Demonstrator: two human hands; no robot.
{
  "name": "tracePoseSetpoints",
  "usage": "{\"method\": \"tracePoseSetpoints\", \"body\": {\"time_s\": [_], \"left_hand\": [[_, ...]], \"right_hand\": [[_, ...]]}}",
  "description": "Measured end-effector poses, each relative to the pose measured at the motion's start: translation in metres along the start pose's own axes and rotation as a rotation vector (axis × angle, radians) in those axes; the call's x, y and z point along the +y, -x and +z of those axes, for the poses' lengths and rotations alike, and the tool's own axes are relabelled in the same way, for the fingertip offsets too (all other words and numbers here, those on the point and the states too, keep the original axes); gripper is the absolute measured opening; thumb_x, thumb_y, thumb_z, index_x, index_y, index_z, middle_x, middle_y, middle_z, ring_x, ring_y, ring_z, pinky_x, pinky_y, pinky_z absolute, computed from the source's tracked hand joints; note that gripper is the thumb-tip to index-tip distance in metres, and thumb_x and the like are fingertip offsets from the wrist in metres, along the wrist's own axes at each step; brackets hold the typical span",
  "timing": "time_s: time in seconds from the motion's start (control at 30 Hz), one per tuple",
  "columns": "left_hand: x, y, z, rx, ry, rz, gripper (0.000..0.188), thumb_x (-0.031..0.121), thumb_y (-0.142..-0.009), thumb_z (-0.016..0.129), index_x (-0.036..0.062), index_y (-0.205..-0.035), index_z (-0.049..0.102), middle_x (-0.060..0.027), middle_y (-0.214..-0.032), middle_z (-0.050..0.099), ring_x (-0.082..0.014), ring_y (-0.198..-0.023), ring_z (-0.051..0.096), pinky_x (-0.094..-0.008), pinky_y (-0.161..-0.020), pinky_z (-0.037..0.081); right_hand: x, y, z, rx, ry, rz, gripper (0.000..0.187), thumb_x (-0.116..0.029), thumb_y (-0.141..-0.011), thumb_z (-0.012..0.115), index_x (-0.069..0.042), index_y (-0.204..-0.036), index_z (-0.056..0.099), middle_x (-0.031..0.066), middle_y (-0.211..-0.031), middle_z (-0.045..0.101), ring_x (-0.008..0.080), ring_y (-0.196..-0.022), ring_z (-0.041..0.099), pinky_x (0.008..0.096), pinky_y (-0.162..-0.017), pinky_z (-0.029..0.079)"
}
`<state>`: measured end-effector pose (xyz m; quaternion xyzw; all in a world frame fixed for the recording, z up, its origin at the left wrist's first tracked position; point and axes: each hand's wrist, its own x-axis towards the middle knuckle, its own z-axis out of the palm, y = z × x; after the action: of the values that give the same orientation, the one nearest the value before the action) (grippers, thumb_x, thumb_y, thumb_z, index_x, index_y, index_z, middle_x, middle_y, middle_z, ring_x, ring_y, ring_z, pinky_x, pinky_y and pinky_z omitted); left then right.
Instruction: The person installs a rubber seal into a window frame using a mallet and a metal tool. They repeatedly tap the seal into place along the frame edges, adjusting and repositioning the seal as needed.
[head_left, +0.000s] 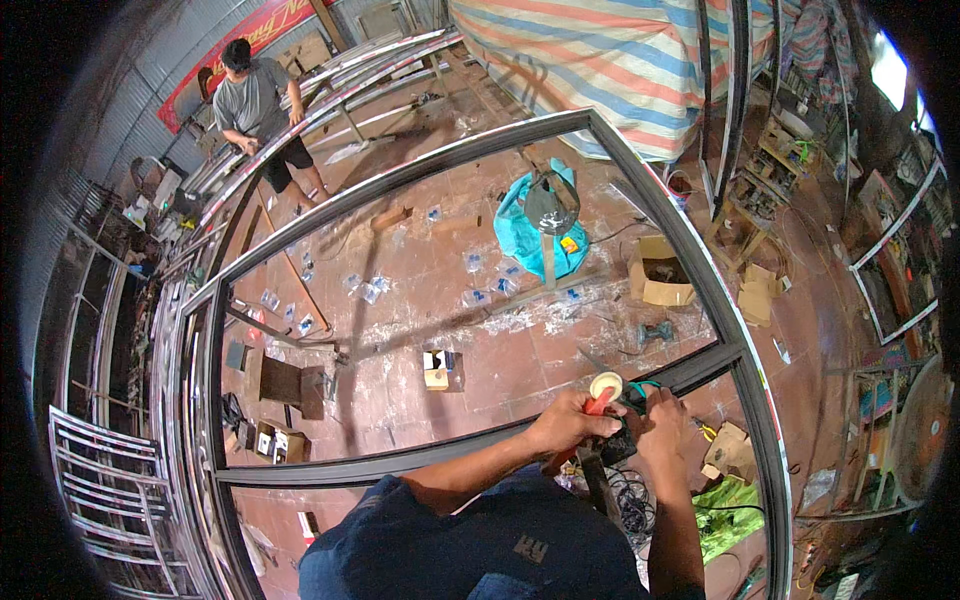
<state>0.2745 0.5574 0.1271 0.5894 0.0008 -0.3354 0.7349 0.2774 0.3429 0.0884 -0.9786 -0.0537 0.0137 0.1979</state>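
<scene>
In front of me lies a large dark grey metal frame (468, 143) with a crossbar (400, 466). My left hand (566, 420) is closed around a small red tool (602, 402) with a round cream-coloured top, just over the crossbar's right part. Close beside it, my right hand (662, 425) has its fingers curled at a dark object (622, 436) with a thin green loop (642, 386). The two hands nearly meet there. What exactly the right fingers grip is partly hidden, and the dark object's kind cannot be made out.
A person (262, 110) stands beyond the frame by long metal bars (375, 75). Below the frame are a teal bag (515, 222), cardboard boxes (668, 292), a cordless drill (655, 332) and small plastic packets (375, 288). Black cable (632, 500) coils beside me.
</scene>
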Motion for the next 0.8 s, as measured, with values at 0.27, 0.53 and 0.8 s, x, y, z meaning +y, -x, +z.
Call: {"method": "tracePoseSetpoints", "body": {"time_s": [0.27,0.53,0.8], "left_hand": [[0.021,0.004,-0.026,0.156,0.108,-0.006,0.022,0.006,-0.088,0.078,0.001,-0.109,0.072,-0.0059,-0.09,0.072,-0.016,-0.077,0.069,-0.0291,-0.072,0.056],[0.014,-0.013,-0.066,0.203,-0.046,0.168,0.024,0.009,-0.091,0.077,0.0048,-0.109,0.062,-0.0031,-0.087,0.064,-0.0133,-0.076,0.062,-0.0255,-0.067,0.049],[0.03,-0.039,-0.017,-0.006,-0.136,0.103,0.02,0.011,-0.091,0.078,0.0066,-0.103,0.062,-0.0025,-0.084,0.064,-0.0112,-0.066,0.06,-0.025,-0.06,0.046]], "right_hand": [[-0.001,0.028,0.016,0.164,-0.476,0.349,0.043,-0.029,-0.085,0.086,-0.003,-0.105,0.06,0.0138,-0.084,0.065,0.0279,-0.076,0.064,0.0429,-0.073,0.052],[0.034,0.174,0.013,0.402,-0.54,0.918,0.058,-0.05,-0.084,0.085,0.0,-0.101,0.062,0.0139,-0.08,0.062,0.0258,-0.077,0.059,0.0424,-0.072,0.049],[0.081,0.395,-0.015,0.868,0.057,1.366,0.057,-0.048,-0.082,0.086,0.0,-0.108,0.067,0.0139,-0.081,0.066,0.0264,-0.071,0.061,0.0426,-0.068,0.049]]}}
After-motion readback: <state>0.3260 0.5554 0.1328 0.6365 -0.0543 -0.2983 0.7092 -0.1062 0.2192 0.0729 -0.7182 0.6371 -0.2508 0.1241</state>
